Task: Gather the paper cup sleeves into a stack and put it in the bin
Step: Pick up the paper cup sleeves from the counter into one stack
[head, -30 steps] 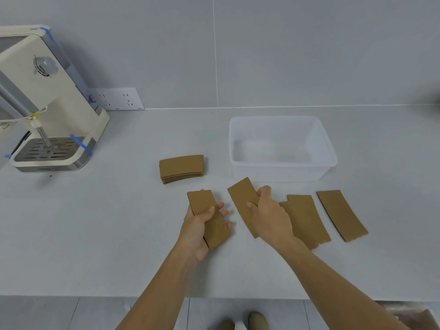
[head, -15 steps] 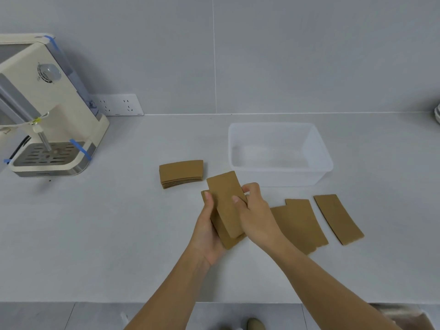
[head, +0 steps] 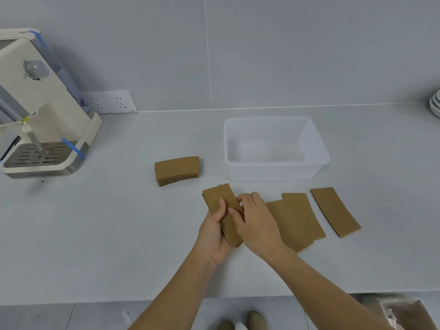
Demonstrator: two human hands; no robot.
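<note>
Two brown cardboard cup sleeves [head: 220,195] lie one on the other between my hands, just above the counter. My left hand [head: 213,231] grips them from the left with the thumb on top. My right hand [head: 256,221] presses on them from the right. Two overlapping sleeves [head: 297,219] lie flat on the counter to the right, and a single sleeve [head: 334,211] lies further right. A stack of sleeves [head: 176,170] sits to the left of the clear plastic bin [head: 316,148], which has nothing in it.
A cream coffee machine [head: 40,110] stands at the far left against the wall, beside a wall socket [head: 109,102]. Stacked white dishes [head: 435,103] show at the right edge. The counter's front edge runs below my forearms, with a box [head: 404,310] on the floor.
My right hand carried its sleeve leftwards and laid it on the sleeve in my left hand. Both hands now hold the two together.
</note>
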